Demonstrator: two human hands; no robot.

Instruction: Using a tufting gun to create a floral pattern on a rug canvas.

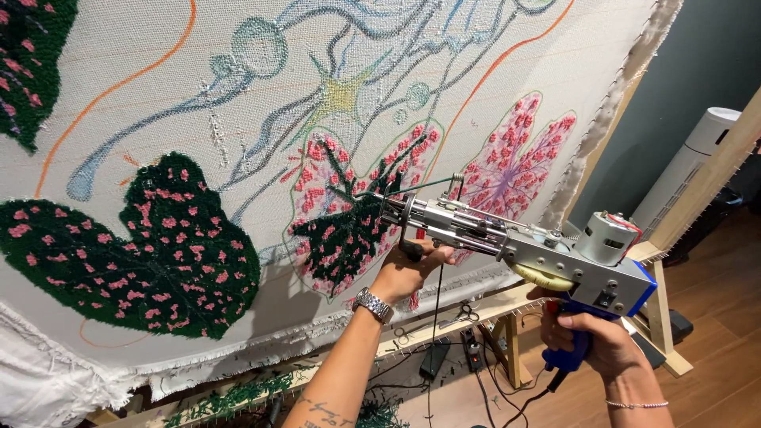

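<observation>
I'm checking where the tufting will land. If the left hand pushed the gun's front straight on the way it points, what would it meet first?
Most likely the half-filled dark green leaf with pink spots on the stretched cloth. The left hand steadies the tufting gun, whose needle already looks at the cloth, though depth is unclear.

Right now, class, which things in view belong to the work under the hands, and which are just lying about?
In use:
tufting gun
left hand on its front handle
right hand on its blue grip
stretched cloth
half-filled leaf

Lying about:
scissors on the frame rail
white tower fan
yarn scraps
</observation>
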